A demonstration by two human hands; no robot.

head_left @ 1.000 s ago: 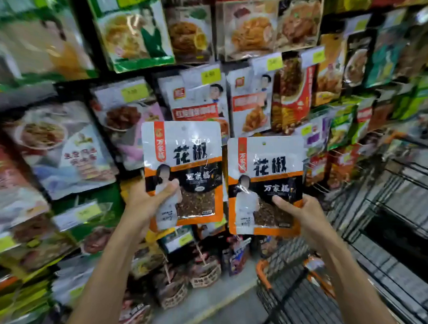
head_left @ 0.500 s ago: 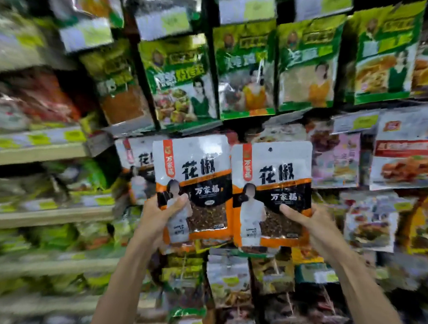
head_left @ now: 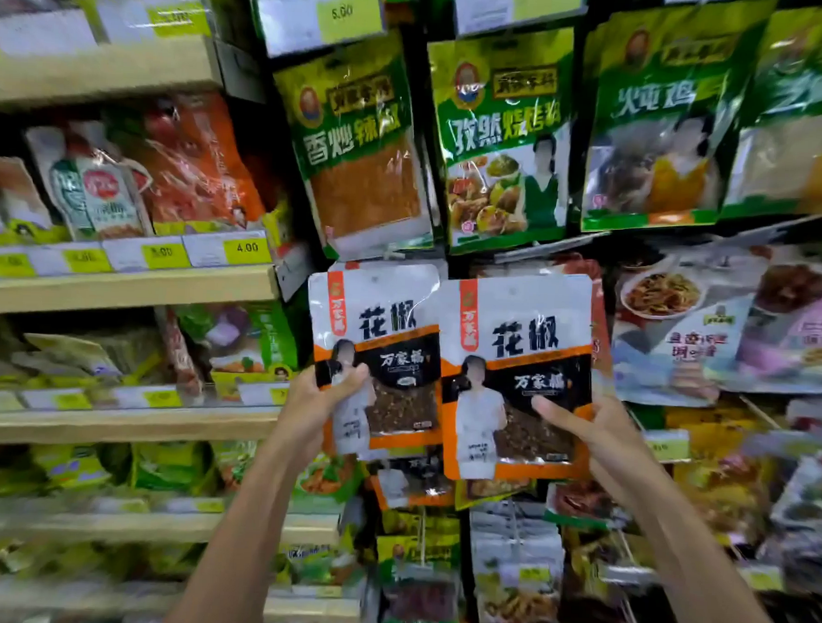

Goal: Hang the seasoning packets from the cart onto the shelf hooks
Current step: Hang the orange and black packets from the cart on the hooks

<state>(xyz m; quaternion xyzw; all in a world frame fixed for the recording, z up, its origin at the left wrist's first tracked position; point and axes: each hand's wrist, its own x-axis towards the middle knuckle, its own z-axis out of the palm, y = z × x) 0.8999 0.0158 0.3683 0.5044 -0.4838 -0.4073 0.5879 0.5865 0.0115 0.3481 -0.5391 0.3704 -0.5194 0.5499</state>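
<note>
Two matching seasoning packets, white on top with an orange and black lower half, are held up in front of the hook wall. My left hand [head_left: 318, 404] pinches the left packet [head_left: 385, 319] at its lower left corner. My right hand [head_left: 593, 435] grips the right packet [head_left: 518, 326] at its lower right edge, thumb across the front. The right packet overlaps the left one's edge. Both are upright, their tops just under a row of green packets [head_left: 499, 139]. The hooks themselves are hidden behind packets, and the cart is out of view.
Wooden shelves [head_left: 124, 286] with yellow price tags and bagged goods fill the left. Hanging packets cover the wall to the right [head_left: 713, 322] and below [head_left: 419, 483], where one more packet of the same kind hangs under my hands.
My view has swung left and away from the cart. Both hands have carried the packets up and closer to the wall, and the two packets now overlap.
</note>
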